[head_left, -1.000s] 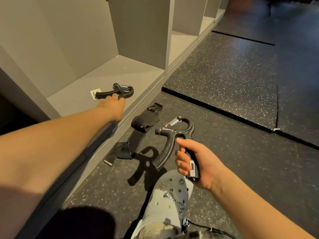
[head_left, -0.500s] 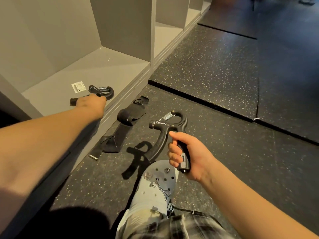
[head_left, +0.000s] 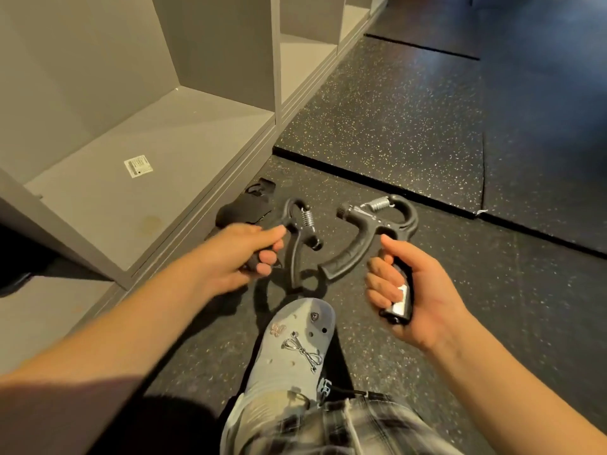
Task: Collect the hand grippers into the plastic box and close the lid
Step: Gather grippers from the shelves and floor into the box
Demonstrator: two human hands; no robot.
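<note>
Rubber floor (head_left: 410,119), cubbies (head_left: 157,133) at 10 o'clock. Left hand (head_left: 243,254), blurred, seems clenched on plain hand gripper (head_left: 300,231); right hand (head_left: 414,290) clenches counter hand gripper (head_left: 371,231). Box unseen: carry both by handles.

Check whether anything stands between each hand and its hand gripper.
Nothing does: the left hand grips one hand gripper, the right hand grips the second hand gripper. No plastic box is in view, so that path cannot be judged.

Grey clog (head_left: 272,369) on 1 foot (bow, butterfly charms (head_left: 303,353)); black-white plaid trousers (head_left: 345,428); forearms (head_left: 131,323) bare.
</note>
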